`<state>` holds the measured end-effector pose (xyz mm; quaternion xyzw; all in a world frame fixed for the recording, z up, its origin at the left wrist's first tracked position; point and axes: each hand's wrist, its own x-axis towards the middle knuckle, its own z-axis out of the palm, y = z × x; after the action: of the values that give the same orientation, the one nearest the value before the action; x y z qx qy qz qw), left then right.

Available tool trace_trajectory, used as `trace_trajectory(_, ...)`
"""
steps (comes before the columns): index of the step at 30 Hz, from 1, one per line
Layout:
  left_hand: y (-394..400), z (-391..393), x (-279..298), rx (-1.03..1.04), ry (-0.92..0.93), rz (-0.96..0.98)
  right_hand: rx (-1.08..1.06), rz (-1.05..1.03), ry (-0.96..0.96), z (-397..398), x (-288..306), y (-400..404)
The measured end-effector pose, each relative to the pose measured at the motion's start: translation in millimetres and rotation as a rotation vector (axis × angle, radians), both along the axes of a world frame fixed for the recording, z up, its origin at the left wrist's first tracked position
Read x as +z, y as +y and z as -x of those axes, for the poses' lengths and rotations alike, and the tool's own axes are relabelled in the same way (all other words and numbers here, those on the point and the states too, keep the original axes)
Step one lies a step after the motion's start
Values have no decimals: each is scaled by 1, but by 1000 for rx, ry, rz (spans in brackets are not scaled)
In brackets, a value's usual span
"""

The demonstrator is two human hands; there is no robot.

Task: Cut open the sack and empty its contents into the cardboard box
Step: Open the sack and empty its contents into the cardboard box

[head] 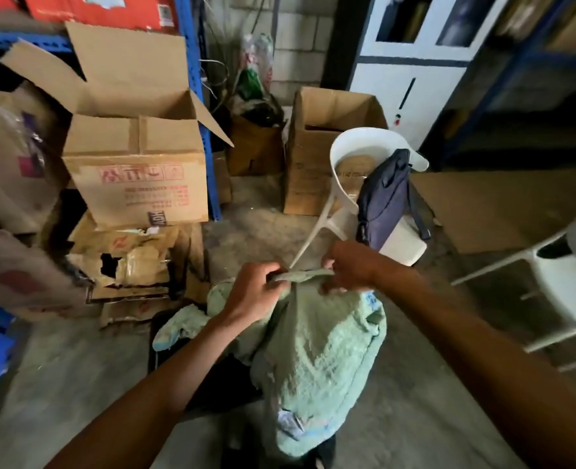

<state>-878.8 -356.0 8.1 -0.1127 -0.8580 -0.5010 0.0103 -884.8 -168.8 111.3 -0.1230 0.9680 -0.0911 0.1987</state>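
A pale green woven sack (317, 353) stands on the concrete floor in front of me, its top bunched up. My left hand (256, 292) grips the sack's top edge on the left. My right hand (347, 265) pinches the same gathered edge on the right. Both hands hold the fabric taut between them at about chest height. An open cardboard box (138, 170) with red print and raised flaps sits to the far left. Another open box (313, 157) stands behind the sack. No cutting tool shows in either hand.
A tipped white plastic chair (351, 184) with a dark blue bag (388, 198) lies just beyond my hands. A second white chair (570, 275) stands at right. Torn cartons (134, 262) pile at left beside blue shelving (209, 137). Flat cardboard (503, 208) covers the floor at right.
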Motion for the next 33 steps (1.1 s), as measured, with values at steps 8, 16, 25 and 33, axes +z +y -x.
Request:
trace_trajectory(8, -11, -14, 33, -157, -119, 55, -52, 261, 140, -12, 7, 13)
trace_trajectory(16, -8, 23, 76, 29, 147, 112, -129, 565, 192, 8, 50, -1)
trace_trajectory(25, -8, -5, 77, 93, 97, -123, -535, 441, 140, -35, -86, 10)
trace_trajectory(33, 5, -11, 92, 160, 51, 155, -243, 602, 363, -18, -42, -5)
